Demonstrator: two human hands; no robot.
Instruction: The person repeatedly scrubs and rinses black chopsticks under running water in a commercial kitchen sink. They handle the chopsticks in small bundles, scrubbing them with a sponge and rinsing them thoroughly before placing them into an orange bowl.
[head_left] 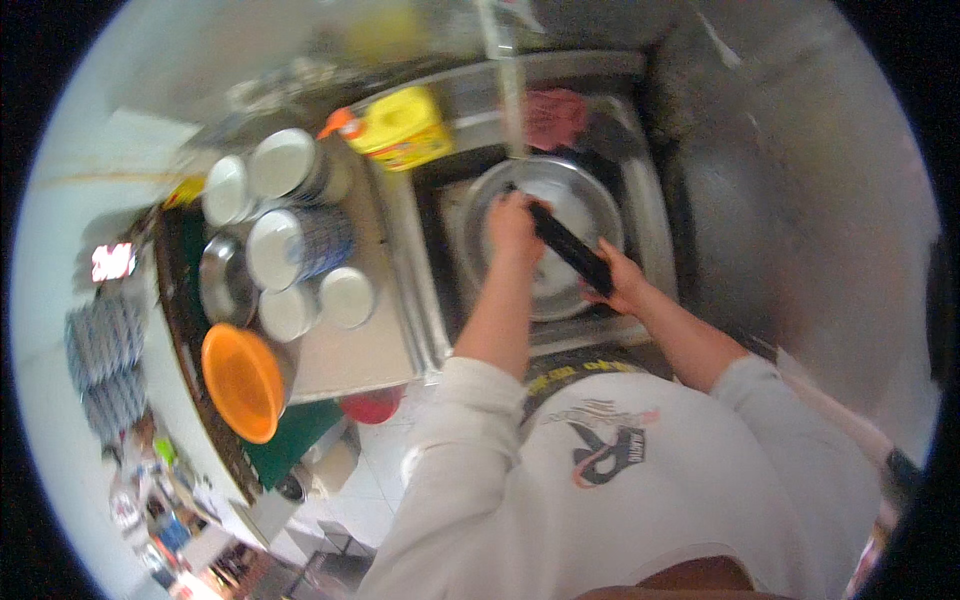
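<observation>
Over the sink [652, 225], both of my hands grip a long black object [571, 250] that slants from upper left to lower right. Its exact kind I cannot make out. My left hand [514, 228] is closed around its far left end, while my right hand [624, 279] holds the near right end. Below them sits a round metal basin [606, 205] with what looks like water in it; the hands and the black object cover part of it. From the faucet [512, 95] a pale strip reaches down to the basin's far rim.
A pink cloth [553, 117] lies at the sink's far edge. Left of it stands a yellow container [408, 125]. The left counter [370, 345] bears stacked bowls [325, 241], a metal bowl [228, 280] and an orange basin [243, 383]. A metal wall [800, 180] rises at right.
</observation>
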